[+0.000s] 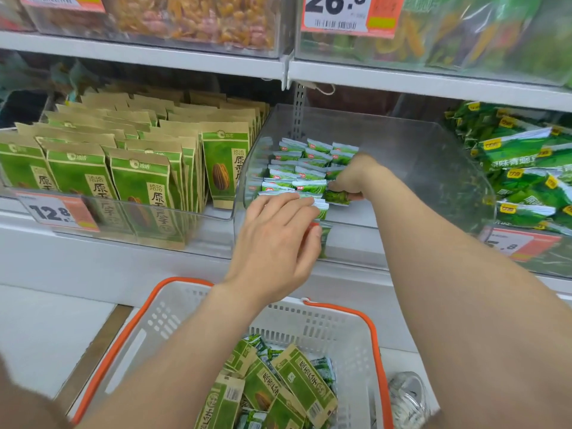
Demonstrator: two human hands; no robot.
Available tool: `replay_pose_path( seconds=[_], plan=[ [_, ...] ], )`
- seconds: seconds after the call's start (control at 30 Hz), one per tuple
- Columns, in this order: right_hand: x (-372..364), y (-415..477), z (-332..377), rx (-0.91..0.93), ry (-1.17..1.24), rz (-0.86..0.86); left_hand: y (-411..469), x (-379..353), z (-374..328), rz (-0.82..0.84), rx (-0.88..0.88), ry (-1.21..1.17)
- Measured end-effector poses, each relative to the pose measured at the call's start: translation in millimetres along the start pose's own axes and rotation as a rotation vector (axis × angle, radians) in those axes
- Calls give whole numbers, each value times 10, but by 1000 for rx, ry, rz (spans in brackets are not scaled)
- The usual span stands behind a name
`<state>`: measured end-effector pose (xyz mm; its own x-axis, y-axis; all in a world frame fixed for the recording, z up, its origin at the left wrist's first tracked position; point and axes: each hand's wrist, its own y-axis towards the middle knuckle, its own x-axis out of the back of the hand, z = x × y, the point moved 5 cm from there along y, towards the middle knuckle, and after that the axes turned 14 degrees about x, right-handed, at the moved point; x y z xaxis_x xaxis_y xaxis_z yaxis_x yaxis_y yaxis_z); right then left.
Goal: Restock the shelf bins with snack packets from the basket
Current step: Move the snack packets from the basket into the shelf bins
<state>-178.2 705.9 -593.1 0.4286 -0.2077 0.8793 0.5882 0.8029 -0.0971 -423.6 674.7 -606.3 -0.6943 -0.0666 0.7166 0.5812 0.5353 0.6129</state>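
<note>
Small green packets point(297, 174) fill the 9 o'clock side of the clear bin point(418, 156); more lie in the basket point(340, 323) at 6 o'clock. The right hand point(349, 181) pinches 1 packet, and the left hand point(275, 243) curls round some at the bin's front. They look light, crinkly and probably slippery, so pinch the sealed ends

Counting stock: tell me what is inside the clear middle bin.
Rows of small green packets fill the left part of the clear bin; its right part is bare. The right hand grips one packet; it and the left hand cover packets beneath.

Top price tag point(349, 13) cropped, basket point(173, 308) cut off at bottom edge
</note>
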Motion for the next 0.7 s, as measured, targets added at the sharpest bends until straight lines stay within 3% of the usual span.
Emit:
replay_pose_path(
  seconds=[0.2, 0.33, 0.6, 0.7],
  plan=[
    [127, 34, -168, -81, 35, -175, 4, -2, -34, -58, 25, -1],
    [122, 44, -116, -40, 151, -281, -8, -11, -42, -73, 38, -1],
    [67, 0, -84, 7, -24, -239, 0, 6, -27, -39, 22, 8],
    [77, -66, -59, -11, 56, -236, 0, 14, -22, -18, 23, 12]
  ],
)
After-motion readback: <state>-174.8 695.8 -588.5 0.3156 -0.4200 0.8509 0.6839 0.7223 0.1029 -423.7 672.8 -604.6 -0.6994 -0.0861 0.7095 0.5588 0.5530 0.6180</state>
